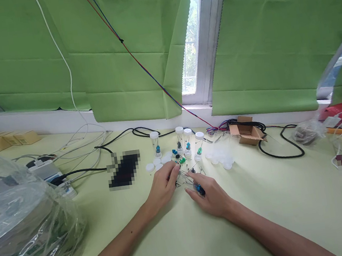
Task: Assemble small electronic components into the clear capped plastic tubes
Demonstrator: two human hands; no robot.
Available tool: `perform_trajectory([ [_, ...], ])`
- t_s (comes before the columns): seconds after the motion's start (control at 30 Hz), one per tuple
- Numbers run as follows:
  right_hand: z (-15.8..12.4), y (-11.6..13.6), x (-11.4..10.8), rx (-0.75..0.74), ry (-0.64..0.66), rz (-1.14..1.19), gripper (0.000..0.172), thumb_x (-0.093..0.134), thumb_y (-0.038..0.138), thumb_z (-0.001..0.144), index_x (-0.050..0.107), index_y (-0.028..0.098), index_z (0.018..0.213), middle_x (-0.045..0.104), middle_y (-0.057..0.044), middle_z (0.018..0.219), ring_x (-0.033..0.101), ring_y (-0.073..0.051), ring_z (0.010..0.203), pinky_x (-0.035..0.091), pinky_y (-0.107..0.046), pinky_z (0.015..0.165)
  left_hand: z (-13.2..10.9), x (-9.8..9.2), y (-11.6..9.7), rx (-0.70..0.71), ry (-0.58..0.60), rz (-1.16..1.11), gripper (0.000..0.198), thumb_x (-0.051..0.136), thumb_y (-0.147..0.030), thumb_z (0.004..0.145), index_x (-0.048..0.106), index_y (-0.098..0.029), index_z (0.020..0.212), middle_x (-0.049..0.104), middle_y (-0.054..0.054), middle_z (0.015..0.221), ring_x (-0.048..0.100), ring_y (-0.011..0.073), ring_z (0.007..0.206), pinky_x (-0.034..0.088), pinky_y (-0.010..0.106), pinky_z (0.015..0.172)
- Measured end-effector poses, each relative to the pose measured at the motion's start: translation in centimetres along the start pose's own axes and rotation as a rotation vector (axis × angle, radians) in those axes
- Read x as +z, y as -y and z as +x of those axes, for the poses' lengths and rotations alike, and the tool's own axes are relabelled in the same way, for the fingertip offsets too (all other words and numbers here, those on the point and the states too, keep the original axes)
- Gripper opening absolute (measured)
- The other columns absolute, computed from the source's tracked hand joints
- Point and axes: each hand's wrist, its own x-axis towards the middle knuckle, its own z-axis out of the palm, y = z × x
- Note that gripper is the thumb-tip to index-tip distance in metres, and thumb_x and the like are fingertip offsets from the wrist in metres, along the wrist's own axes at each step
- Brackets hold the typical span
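My left hand [162,184] is at the middle of the table, thumb and fingertips pressed together; what they pinch is too small to make out. My right hand [213,194] faces it, its thumb and fingers closed around a blue-ended piece [199,189], partly hidden by the hand. Between the fingertips lie several thin wire-like pieces [184,177]. Just beyond are loose green pieces [182,160] and dark blue ones. Clear tubes with white caps stand behind: one at the left [155,144] with a blue piece inside, another at the right [199,146] with a green piece.
White round caps [150,167] lie left of the tubes, clear empty tubes [221,155] to the right. Further off are an open cardboard box [246,131], black cable [283,156] and a plastic-wrapped spool [30,230]. Green blinds [133,78] hang behind the table.
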Motion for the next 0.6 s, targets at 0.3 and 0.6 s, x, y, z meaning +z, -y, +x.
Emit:
perform_trajectory([
  [0.3, -0.17, 0.02, 0.09, -0.034, -0.015, 0.011, 0.041, 0.056, 0.026, 0.09, 0.051, 0.015, 0.13, 0.067, -0.012, 0.103, 0.064, -0.024, 0.093, 0.052, -0.036, 0.08, -0.25, 0.1, 0.05, 0.088, 0.026, 0.096, 0.031, 0.031, -0.033, 0.101, 0.051, -0.019, 0.08, 0.053, 0.0, 0.075, 0.046, 0.0149, 0.07, 0.036, 0.027, 0.066],
  [0.6, -0.15, 0.17, 0.15, -0.035, 0.001, 0.061, 0.044, 0.056, 0.024, 0.091, 0.048, 0.017, 0.134, 0.066, -0.012, 0.112, 0.064, -0.024, 0.098, 0.053, -0.037, 0.084, -0.47, 0.48, 0.26, 0.025, 0.055, 0.12, 0.025, 0.043, -0.04, 0.096, 0.05, -0.02, 0.083, 0.052, -0.002, 0.073, 0.044, 0.013, 0.062, 0.033, 0.025, 0.057],
])
